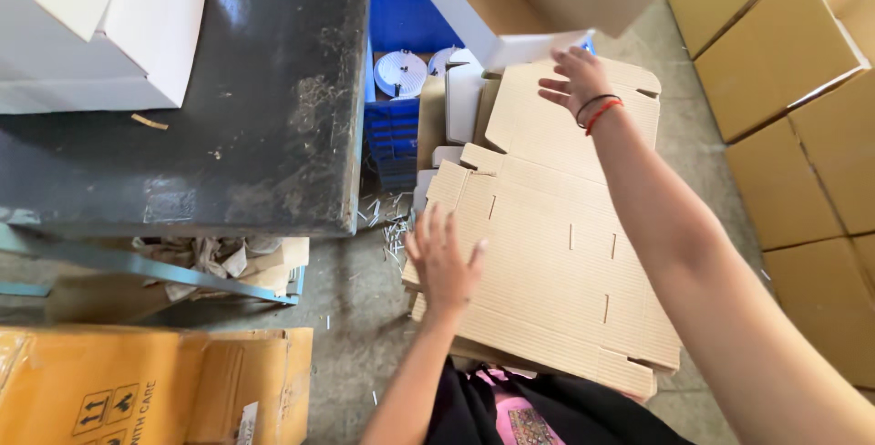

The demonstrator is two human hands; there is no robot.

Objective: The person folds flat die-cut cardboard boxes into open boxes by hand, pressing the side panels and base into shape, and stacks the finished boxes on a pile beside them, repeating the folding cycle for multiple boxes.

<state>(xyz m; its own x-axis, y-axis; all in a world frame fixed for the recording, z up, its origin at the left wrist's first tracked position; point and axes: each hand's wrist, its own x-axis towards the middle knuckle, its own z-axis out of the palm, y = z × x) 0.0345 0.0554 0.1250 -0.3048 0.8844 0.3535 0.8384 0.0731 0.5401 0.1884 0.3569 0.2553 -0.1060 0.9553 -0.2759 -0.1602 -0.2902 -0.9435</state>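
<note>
A: Hands?
B: Left hand (444,263) open, flat on top flat cardboard box blank (556,263), stacked on floor by table (273,135). Right hand (574,80) open, fingers spread, at far edge

A: Handling?
B: Looks light, stiff, bendy at creases; grip opposite edges

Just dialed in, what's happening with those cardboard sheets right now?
A person is bent over a stack of flat die-cut cardboard box blanks on the floor. Their left hand lies flat on the top blank's near left edge, fingers spread. Their right hand, wearing red and black wristbands, reaches to the far end of the stack, just under a folded white box. Neither hand has a closed grip. A dark worktable stands to the left, brown cartons to the right.
</note>
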